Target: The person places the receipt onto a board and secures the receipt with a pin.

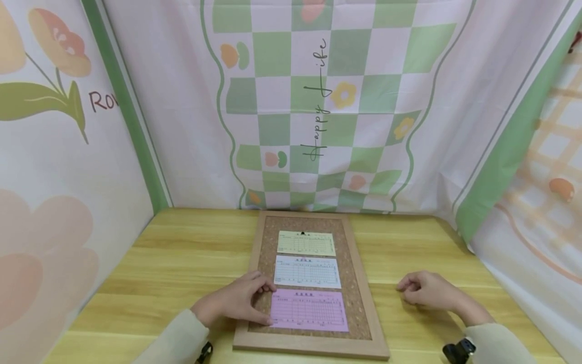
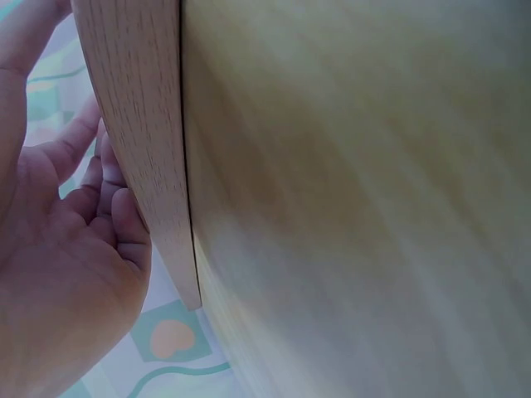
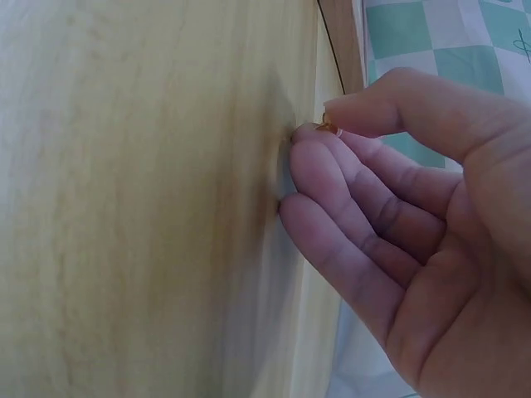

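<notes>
A wood-framed cork board lies on the table with three printed form slips in a column. Nearest me is the pink slip; my left hand touches its left edge, thumb at the lower corner and forefinger at the upper one. In the left wrist view the other fingers of this left hand curl beside the board's frame. Right of the board, my right hand is low over the table. Its thumb and forefinger pinch a small orange push pin, mostly hidden by the fingertips.
Above the pink slip are a pale blue slip and a yellow slip, with a black pin at the yellow one's top edge. Wooden table extends on both sides. A patterned curtain hangs behind.
</notes>
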Demonstrator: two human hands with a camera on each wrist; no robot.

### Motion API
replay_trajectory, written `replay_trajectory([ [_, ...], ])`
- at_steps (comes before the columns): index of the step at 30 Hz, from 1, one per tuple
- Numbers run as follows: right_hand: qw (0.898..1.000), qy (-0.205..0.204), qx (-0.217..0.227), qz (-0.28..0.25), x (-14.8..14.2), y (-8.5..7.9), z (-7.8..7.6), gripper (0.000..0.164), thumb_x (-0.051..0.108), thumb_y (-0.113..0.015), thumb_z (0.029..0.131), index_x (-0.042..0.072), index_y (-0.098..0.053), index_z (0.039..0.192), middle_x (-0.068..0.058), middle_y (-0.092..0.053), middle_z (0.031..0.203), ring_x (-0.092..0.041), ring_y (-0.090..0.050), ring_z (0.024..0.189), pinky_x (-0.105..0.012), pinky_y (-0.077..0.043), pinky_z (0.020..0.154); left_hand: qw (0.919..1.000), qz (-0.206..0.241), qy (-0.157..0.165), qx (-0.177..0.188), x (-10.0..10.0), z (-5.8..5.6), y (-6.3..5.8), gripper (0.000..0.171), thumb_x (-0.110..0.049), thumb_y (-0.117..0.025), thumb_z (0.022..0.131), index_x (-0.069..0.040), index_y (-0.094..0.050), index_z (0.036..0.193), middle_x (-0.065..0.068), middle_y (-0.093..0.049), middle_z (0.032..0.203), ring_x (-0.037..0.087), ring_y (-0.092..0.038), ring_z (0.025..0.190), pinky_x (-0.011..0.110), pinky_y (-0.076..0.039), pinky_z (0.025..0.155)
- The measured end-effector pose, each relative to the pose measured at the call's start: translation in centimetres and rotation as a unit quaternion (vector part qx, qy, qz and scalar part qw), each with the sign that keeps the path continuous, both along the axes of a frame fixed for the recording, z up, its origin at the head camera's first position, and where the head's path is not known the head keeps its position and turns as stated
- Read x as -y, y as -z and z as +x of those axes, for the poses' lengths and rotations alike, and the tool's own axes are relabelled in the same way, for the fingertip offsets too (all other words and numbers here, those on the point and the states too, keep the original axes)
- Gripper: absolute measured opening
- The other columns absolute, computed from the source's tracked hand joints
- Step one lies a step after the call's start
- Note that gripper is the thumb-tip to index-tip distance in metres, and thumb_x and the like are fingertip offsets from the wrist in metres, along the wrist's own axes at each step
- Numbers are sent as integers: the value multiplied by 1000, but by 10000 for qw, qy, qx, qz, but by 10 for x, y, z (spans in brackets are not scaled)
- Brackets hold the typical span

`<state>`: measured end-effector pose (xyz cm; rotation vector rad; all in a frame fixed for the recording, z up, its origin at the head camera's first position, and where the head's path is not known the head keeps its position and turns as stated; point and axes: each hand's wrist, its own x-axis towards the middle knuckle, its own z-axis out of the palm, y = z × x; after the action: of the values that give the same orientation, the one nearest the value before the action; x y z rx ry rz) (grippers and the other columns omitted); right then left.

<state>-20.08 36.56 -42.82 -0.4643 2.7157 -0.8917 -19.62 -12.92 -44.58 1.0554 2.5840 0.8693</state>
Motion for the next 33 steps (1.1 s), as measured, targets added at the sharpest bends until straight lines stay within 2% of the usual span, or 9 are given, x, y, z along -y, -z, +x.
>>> replay_trajectory([
  [3, 9999, -26, -64, 73, 0, -1, 0, 14, 10, -70, 86, 6, -74, 99, 0, -69, 88, -10, -57, 73, -26, -49, 61, 10000, -17, 5, 0, 0, -1, 1, 65, -50, -84, 77, -17, -59, 126, -9, -49, 112, 8, -47, 105, 30, -43, 94],
  [7, 9999, -98, -115, 46, 3, -3, 1, 10, 14, -71, 89, 8, -75, 96, 1, -69, 85, -8, -57, 70, -26, -49, 60, 10000, -15, 7, 14, 0, -1, 1, 65, -50, -84, 76, -17, -59, 126, -9, -49, 113, 8, -47, 105, 30, -43, 95],
  [14, 9983, -427, -375, -97, 8, -7, 1, 13, 11, -71, 90, 3, -75, 99, 1, -72, 90, -4, -59, 76, -25, -50, 65, 10000, 7, 14, 15, 1, -2, 2, 65, -50, -84, 76, -17, -59, 126, -9, -49, 114, 8, -47, 106, 31, -43, 96],
  [23, 9965, -772, -40, -306, 15, -8, -1, 5, 7, -69, 91, 6, -73, 95, 1, -68, 86, -5, -55, 71, -25, -47, 61, 10000, 25, 49, 16, 0, -2, 1, 65, -49, -84, 76, -16, -59, 126, -8, -50, 114, 9, -47, 106, 30, -43, 96],
  [30, 9949, -947, -192, -300, 21, -11, -4, 13, 11, -68, 94, 4, -74, 103, 1, -71, 94, -4, -61, 83, -26, -51, 70, 10000, 26, 57, 65, -1, -1, -2, 65, -48, -85, 77, -14, -59, 126, -7, -50, 114, 10, -47, 106, 30, -43, 96],
  [33, 9949, -957, -131, -302, 25, -14, -5, 11, 15, -70, 94, 6, -74, 100, 2, -72, 94, -5, -62, 84, -26, -52, 71, 10000, 13, 61, 62, -1, -1, -2, 65, -48, -85, 77, -15, -59, 126, -7, -49, 113, 10, -47, 106, 30, -43, 96],
])
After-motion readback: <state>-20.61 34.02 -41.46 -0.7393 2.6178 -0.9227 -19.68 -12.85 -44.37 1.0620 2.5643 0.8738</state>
